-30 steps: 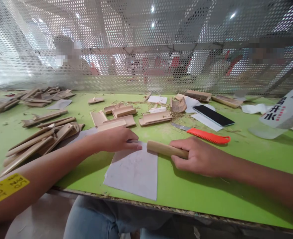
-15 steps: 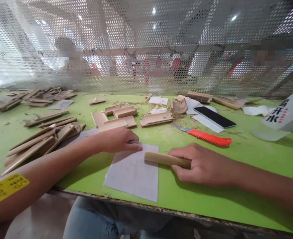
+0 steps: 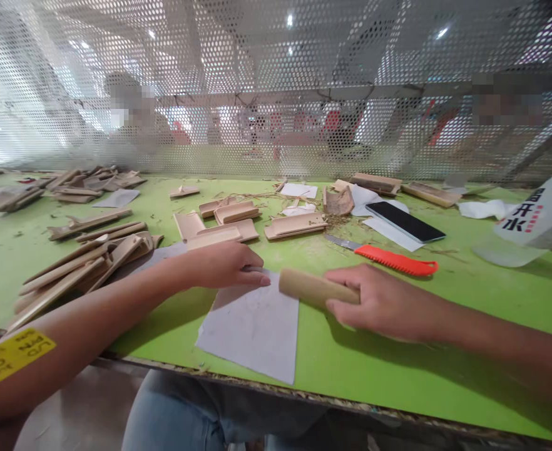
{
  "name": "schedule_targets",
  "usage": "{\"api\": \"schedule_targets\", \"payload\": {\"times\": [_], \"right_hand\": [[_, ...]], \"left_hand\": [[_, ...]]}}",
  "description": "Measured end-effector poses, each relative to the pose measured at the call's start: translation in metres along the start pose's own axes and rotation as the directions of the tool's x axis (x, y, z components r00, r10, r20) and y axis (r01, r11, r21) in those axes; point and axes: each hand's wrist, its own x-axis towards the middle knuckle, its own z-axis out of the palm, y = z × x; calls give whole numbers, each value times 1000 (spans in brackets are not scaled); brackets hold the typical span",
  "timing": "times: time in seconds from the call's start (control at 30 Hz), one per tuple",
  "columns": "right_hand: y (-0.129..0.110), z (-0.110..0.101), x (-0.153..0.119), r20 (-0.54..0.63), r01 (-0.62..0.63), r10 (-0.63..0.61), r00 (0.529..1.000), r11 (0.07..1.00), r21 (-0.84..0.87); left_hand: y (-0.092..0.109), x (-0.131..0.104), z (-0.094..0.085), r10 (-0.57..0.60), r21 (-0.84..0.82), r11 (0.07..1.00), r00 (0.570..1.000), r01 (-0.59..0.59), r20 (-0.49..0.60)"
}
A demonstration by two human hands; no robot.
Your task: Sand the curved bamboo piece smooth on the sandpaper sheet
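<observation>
A pale bamboo piece (image 3: 311,288) is gripped at its right end by my right hand (image 3: 382,300), and its left end hangs over the edge of a whitish sheet (image 3: 252,326). My left hand (image 3: 226,263) rests at the sheet's top edge, its fingers closed with thumb and index together, pinching or pressing the sheet there. Behind my right hand lies a knife with an orange handle (image 3: 395,259), its blade pointing left. Several carved bamboo pieces (image 3: 295,225) lie beyond my left hand.
More bamboo strips (image 3: 79,263) are piled at the left beside my forearm. A black phone (image 3: 405,220) rests on white paper at the right, with a clear bottle (image 3: 534,219) farther right. A perforated metal screen (image 3: 266,125) stands behind the green table (image 3: 379,382).
The bamboo piece in my right hand has turned and risen slightly, showing a wider face. My left hand has stayed nearly in place on the sheet.
</observation>
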Motion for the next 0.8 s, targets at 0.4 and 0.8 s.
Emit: {"api": "schedule_targets", "payload": {"times": [0.4, 0.8], "right_hand": [[3, 2, -1, 24, 143, -141, 990, 980, -137], [3, 2, -2, 55, 172, -165, 985, 972, -160]], "left_hand": [[3, -3, -3, -12, -8, 1000, 1000, 12, 2], [3, 0, -2, -19, 6, 1000, 1000, 19, 2]]}}
